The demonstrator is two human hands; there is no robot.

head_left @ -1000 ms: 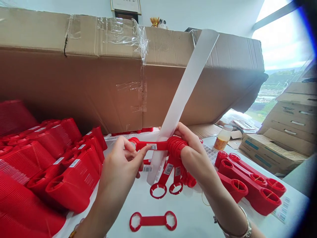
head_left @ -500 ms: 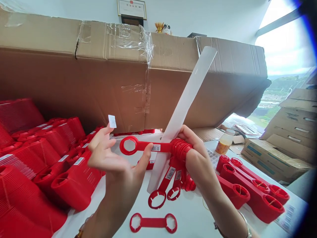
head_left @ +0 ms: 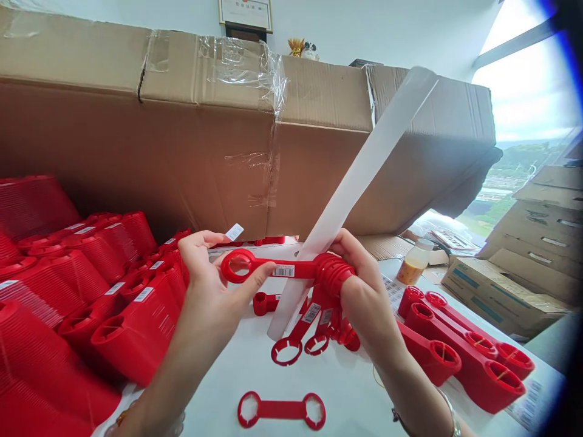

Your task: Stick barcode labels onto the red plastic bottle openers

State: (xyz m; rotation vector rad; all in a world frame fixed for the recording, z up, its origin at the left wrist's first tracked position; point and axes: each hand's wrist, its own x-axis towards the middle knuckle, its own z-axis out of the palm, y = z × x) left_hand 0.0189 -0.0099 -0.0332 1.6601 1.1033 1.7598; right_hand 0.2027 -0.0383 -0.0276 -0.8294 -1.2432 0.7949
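Note:
My left hand [head_left: 212, 285] pinches the near ring end of a red double-ring plastic piece [head_left: 259, 268], thumb on the front and fingers behind. A small white barcode label [head_left: 234, 232] clings to its raised index fingertip. Another barcode label [head_left: 283, 271] sits on the bar of that piece. In my right hand [head_left: 364, 279] is a fanned bunch of the same red pieces [head_left: 334, 273], with labelled ones [head_left: 288, 352] hanging below. A long white strip [head_left: 364, 164] slants up past the right fingers, partly behind the red pieces; whether they grip it, I cannot tell.
A loose red double-ring piece [head_left: 281, 409] lies on the white table [head_left: 218, 376]. Stacked red pieces [head_left: 136, 315] crowd the left; more bundles [head_left: 464, 352] lie right. Behind stands a big cardboard box [head_left: 204, 158]. A jar [head_left: 414, 261] and cartons [head_left: 501, 291] are at right.
My left hand has closed in on the ring end from an open, spread pose. The label on its fingertip has moved right and tilted. The white strip leans further right.

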